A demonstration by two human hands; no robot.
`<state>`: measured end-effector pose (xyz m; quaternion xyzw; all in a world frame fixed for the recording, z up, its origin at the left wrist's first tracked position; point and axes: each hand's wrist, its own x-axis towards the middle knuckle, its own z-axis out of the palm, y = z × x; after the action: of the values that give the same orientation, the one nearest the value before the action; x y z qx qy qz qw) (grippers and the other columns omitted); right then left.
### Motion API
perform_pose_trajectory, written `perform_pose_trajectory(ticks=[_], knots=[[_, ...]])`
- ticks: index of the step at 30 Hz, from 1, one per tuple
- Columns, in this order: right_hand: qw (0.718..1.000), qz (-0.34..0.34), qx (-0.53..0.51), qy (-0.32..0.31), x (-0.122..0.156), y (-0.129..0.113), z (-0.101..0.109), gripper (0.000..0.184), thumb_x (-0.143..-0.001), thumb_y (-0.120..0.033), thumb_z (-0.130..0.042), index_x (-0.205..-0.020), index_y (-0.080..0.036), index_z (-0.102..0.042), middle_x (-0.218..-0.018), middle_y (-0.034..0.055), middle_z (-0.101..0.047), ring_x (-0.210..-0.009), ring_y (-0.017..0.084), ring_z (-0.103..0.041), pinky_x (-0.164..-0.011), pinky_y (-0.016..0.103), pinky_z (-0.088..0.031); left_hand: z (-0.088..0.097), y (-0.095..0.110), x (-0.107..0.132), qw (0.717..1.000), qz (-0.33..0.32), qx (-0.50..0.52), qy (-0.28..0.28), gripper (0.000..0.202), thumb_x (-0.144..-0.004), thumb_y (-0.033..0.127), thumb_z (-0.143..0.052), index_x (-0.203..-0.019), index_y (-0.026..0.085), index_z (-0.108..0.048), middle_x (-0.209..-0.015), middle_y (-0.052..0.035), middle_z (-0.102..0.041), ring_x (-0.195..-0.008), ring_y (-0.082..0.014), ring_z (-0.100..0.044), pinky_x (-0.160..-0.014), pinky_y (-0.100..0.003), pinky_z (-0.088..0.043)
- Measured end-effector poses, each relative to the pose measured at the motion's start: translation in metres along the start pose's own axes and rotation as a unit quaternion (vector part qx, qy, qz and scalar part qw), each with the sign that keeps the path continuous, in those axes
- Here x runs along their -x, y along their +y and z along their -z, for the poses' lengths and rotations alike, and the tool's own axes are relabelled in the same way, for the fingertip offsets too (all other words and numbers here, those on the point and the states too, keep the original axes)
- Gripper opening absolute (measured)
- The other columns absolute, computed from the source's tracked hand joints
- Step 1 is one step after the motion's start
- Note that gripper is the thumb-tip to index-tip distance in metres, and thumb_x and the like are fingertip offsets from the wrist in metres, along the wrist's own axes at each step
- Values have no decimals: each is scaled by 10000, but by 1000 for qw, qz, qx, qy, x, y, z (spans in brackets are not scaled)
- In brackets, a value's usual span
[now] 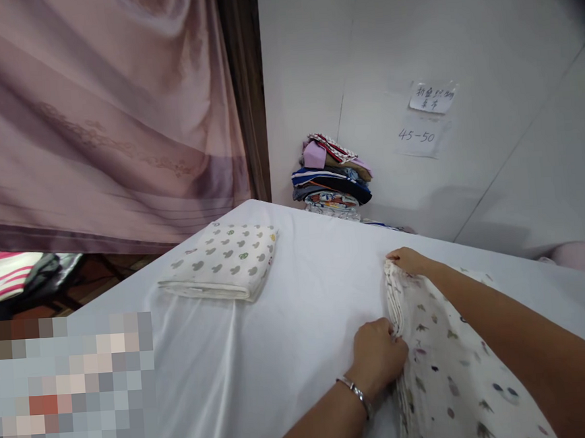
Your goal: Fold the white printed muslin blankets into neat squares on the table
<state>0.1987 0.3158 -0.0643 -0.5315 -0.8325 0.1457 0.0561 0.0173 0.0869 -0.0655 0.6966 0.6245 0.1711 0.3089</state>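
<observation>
A white cloth with small printed plants and figures lies in layers at the right of the table. My left hand, with a bracelet at the wrist, is closed on the cloth's layered left edge. Farther up, my right hand pinches the far corner of the same cloth, its arm reaching across from the right. To the left, apart from both hands, rests a folded white cloth with grey mushroom-like prints.
The table wears a white cover with creases. Behind its far edge stands a pile of folded fabrics against a white wall with paper notes. A pink curtain hangs at left. Blurred blocks hide the lower left corner.
</observation>
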Motion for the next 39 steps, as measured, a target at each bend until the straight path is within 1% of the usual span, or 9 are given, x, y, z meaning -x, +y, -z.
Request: perform_pose_trajectory(ticks=[6,10,19,22,24,28,32,37,39], knots=[[1000,-8,22,10,7,-7,0,303,-669,-121,-443,-852,-211,-666,-896,28,-675,-848,183,-585,-774,267,-437,-2,-1,-1,1000,-3,-4,2,244,-747,288,-466,-899,191,-630,-888,-60,-668,-813,-197,-585,-670,-276,-394],[999,-9,36,31,8,-8,-1,261,-675,-101,-462,-844,-168,-649,-944,69,-642,-871,177,-568,-800,264,-425,-3,-2,-1,1000,-11,-4,10,241,-740,285,-467,-886,191,-633,-870,-58,-668,-802,-197,-586,-658,-275,-388],[996,-2,50,78,26,-7,-9,263,-789,-157,-433,-978,-176,-614,-1024,84,-623,-975,205,-526,-891,310,-374,0,0,0,1000,-9,1,13,245,-737,283,-468,-885,185,-637,-864,-63,-671,-796,-195,-594,-652,-270,-387],[996,5,47,77,30,-9,-9,329,-792,-156,-423,-1069,-182,-599,-1065,89,-625,-968,205,-537,-880,306,-380,0,0,0,1000,-10,-4,10,246,-747,287,-465,-900,190,-630,-874,-58,-668,-816,-200,-596,-665,-271,-392],[996,8,47,74,29,-10,-7,340,-773,-155,-443,-1067,-190,-609,-1072,88,-630,-980,213,-538,-882,309,-378,0,0,0,1000,-9,-11,6,247,-758,297,-459,-909,195,-625,-890,-57,-666,-836,-208,-595,-679,-278,-397],[996,1,45,81,26,-6,4,259,-763,-204,-470,-944,-203,-655,-994,66,-661,-950,217,-560,-870,302,-387,0,0,0,1000,-6,-9,0,247,-764,294,-456,-909,189,-625,-901,-63,-665,-839,-202,-591,-692,-277,-397],[990,-48,38,124,31,8,23,327,-825,-292,-376,-989,-185,-638,-1050,91,-643,-987,248,-556,-874,346,-393,1,0,0,1000,1,6,1,247,-765,297,-455,-907,186,-624,-900,-66,-666,-830,-198,-587,-685,-276,-399],[998,-38,8,53,39,21,41,254,-770,-339,-468,-860,-197,-659,-878,47,-685,-821,216,-603,-745,297,-452,2,2,0,1000,4,4,-2,241,-750,291,-468,-902,191,-626,-890,-65,-669,-819,-200,-589,-681,-278,-400],[999,-32,-3,34,36,22,47,256,-766,-342,-474,-866,-199,-662,-861,34,-689,-804,204,-605,-729,280,-457,2,2,0,1000,4,6,-6,244,-750,293,-468,-903,189,-629,-898,-65,-669,-822,-196,-588,-686,-276,-400]])
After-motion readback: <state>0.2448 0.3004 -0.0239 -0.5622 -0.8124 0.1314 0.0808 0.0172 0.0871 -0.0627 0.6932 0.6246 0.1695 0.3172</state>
